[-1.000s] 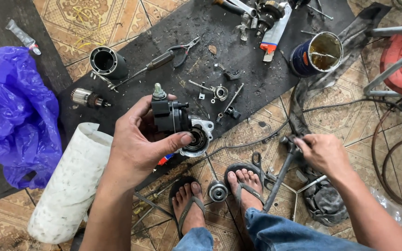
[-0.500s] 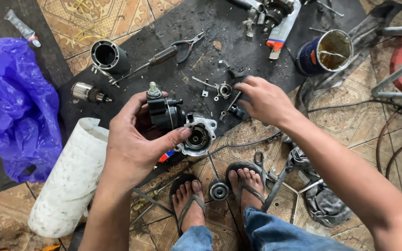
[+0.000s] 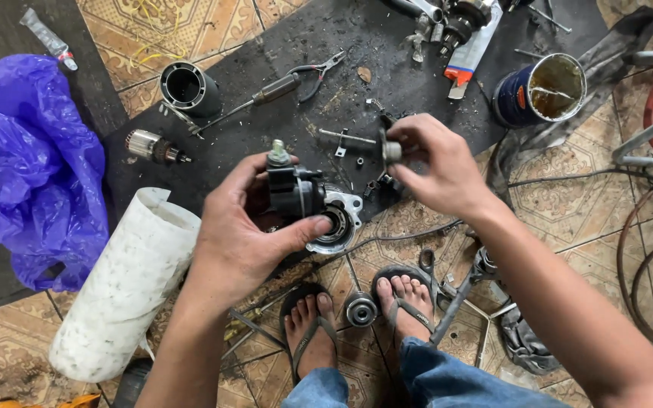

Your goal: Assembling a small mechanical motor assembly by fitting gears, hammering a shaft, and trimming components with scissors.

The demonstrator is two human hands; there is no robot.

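Note:
My left hand [image 3: 247, 230] grips a black starter motor housing [image 3: 304, 200] with a silver flange and round bearing opening, held over the edge of a black rubber mat [image 3: 357, 53]. My right hand [image 3: 436, 166] pinches a small metal gear part [image 3: 389, 149] just right of the housing, about level with its top. Several small loose parts [image 3: 341, 140] lie on the mat behind my hands.
On the mat lie a metal cylinder casing [image 3: 187, 87], an armature [image 3: 153, 147], pliers [image 3: 307, 75], a screwdriver [image 3: 258, 98] and a blue tin [image 3: 538, 91]. A purple plastic bag [image 3: 24, 166] and a white roll [image 3: 126, 283] are at left. A bearing [image 3: 361, 308] sits between my sandalled feet.
My right hand came from the tools at lower right up to the mat, picked up a small metal part and now holds it beside the housing. My left hand stayed almost still.

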